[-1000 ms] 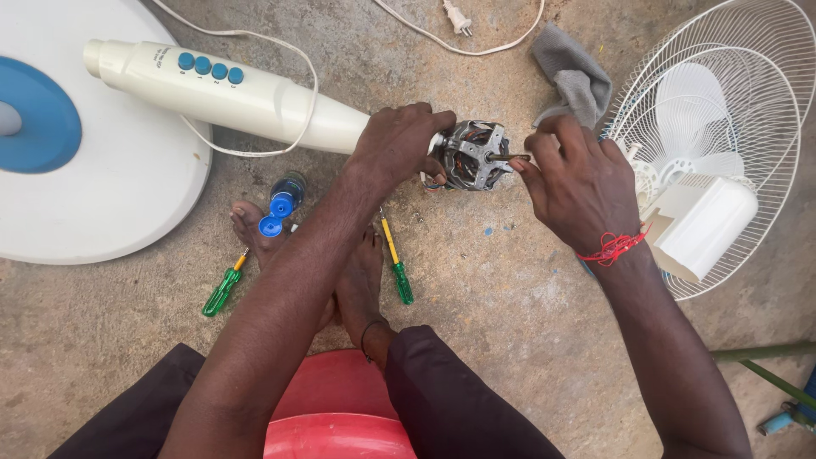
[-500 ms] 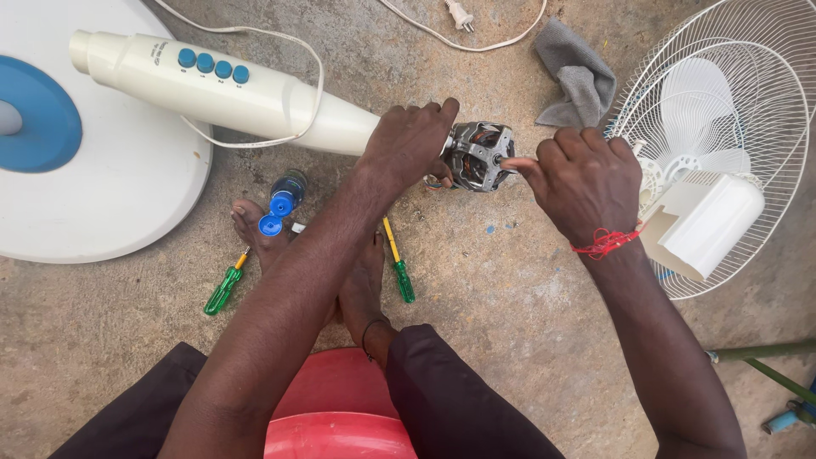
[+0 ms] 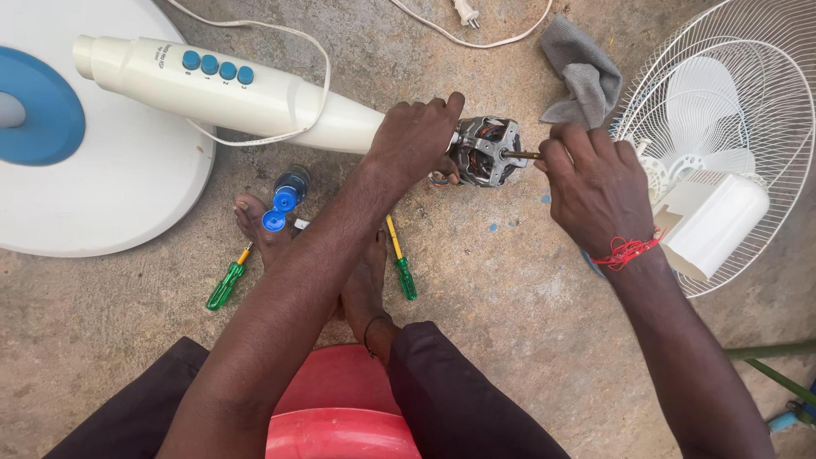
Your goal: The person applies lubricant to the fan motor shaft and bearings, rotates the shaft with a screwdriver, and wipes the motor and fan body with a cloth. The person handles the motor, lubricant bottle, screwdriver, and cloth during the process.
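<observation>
A cream fan stand column [image 3: 221, 89] with several blue buttons lies across the concrete floor. At its right end sits a bare metal fan motor [image 3: 485, 151] with copper windings showing. My left hand [image 3: 415, 136] grips the column's neck just beside the motor. My right hand [image 3: 595, 183] pinches the brass shaft [image 3: 525, 155] that sticks out of the motor's right side. A red thread band circles my right wrist.
The round white and blue fan base [image 3: 93, 170] lies at left. A white wire fan guard [image 3: 739, 110] with blade and a white motor cover [image 3: 714, 223] lies at right. Grey cloth [image 3: 586, 76], two green screwdrivers [image 3: 225, 285] [image 3: 401, 259], a small blue-capped bottle [image 3: 287, 191], a white cord and plug [image 3: 466, 13], red stool [image 3: 340, 408].
The view has shifted slightly. My right hand has slid outward along the motor's shaft, and my left hand has settled higher on the column's neck.
</observation>
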